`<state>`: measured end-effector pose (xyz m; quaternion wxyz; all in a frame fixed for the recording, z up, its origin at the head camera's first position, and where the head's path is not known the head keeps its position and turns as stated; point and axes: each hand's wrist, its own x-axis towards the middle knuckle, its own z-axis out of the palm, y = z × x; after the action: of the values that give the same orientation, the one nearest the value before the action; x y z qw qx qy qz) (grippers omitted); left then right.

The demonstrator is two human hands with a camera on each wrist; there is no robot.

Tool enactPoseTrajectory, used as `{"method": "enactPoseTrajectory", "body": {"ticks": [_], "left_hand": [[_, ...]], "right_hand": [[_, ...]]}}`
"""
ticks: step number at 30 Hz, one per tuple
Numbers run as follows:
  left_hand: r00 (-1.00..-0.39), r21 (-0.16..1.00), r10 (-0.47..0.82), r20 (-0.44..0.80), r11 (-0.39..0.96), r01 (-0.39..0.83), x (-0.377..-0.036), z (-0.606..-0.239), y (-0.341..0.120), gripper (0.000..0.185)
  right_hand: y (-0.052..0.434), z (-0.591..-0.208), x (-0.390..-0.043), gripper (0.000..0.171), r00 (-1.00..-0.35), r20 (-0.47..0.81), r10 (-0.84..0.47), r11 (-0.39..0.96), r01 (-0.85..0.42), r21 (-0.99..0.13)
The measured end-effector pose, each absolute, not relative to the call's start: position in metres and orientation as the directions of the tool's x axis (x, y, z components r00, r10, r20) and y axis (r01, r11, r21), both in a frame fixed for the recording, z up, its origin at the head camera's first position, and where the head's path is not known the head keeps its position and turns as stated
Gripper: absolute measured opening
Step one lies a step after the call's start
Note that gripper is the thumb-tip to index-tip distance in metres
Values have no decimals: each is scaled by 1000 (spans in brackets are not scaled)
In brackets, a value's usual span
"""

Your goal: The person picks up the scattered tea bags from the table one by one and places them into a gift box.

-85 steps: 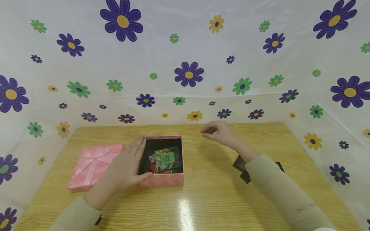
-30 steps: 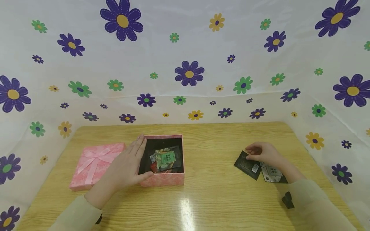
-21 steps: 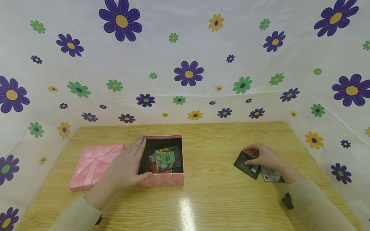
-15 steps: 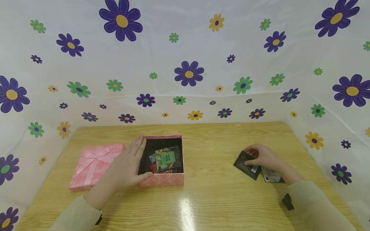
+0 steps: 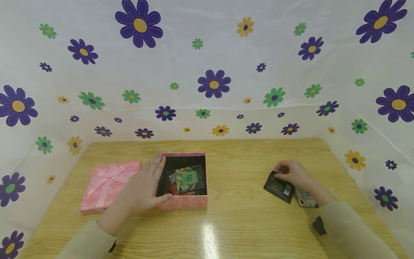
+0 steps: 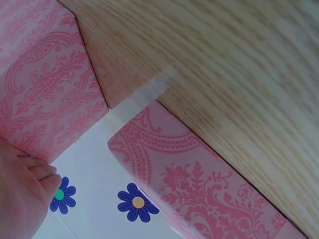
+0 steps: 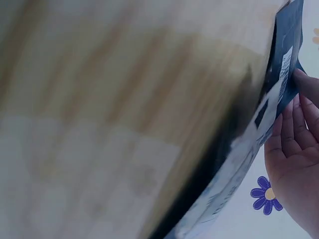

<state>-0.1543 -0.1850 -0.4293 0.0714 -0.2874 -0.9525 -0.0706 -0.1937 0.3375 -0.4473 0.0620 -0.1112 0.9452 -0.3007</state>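
In the head view, my left hand (image 5: 142, 185) rests along the left side of an open pink patterned box (image 5: 184, 203), thumb at the near rim and fingers straight toward the far corner. Inside the box's black interior lie several small packets, a green-labelled sachet (image 5: 187, 178) on top. At the right, my right hand (image 5: 295, 176) pinches the upper edge of a black sachet (image 5: 279, 189) with a white barcode. Its thumb lies on the sachet in the right wrist view, fingers behind. A grey-and-white sachet (image 5: 305, 198) lies just right of it, partly hidden under my hand.
The box's pink lid (image 5: 106, 185), tied with a ribbon bow, lies left of the box, partly behind my left forearm. A small black object (image 5: 319, 226) shows by my right sleeve. White flower-print cloth (image 5: 181, 64) surrounds the wooden table (image 5: 239, 223).
My right hand has moved from beside the box to the sachets at the right and taken hold of the black one. Lately its thumb has slid toward the upper edge. My left hand stays put.
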Motion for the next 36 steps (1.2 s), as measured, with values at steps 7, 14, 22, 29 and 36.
{"method": "enactPoseTrajectory", "body": {"ticks": [7, 14, 22, 29, 36], "left_hand": [[-828, 92, 534, 171, 828, 554, -155, -432, -184, 111], [-825, 91, 539, 170, 825, 558, -156, -434, -185, 112], [-828, 103, 539, 154, 825, 556, -156, -431, -184, 113], [-820, 79, 551, 157, 820, 566, -156, -429, -184, 113], [-820, 76, 552, 152, 820, 567, -156, -428, -185, 112]], "right_hand": [[332, -438, -204, 6, -971, 1, -241, 780, -194, -595], [324, -422, -220, 8, -970, 63, -233, 786, -226, -575], [302, -398, -232, 13, -970, 59, -236, 798, -228, -558], [272, -374, -248, 12, -961, 60, -271, 774, -254, -580], [236, -352, -259, 9, -941, 119, -316, 744, -324, -585]]}}
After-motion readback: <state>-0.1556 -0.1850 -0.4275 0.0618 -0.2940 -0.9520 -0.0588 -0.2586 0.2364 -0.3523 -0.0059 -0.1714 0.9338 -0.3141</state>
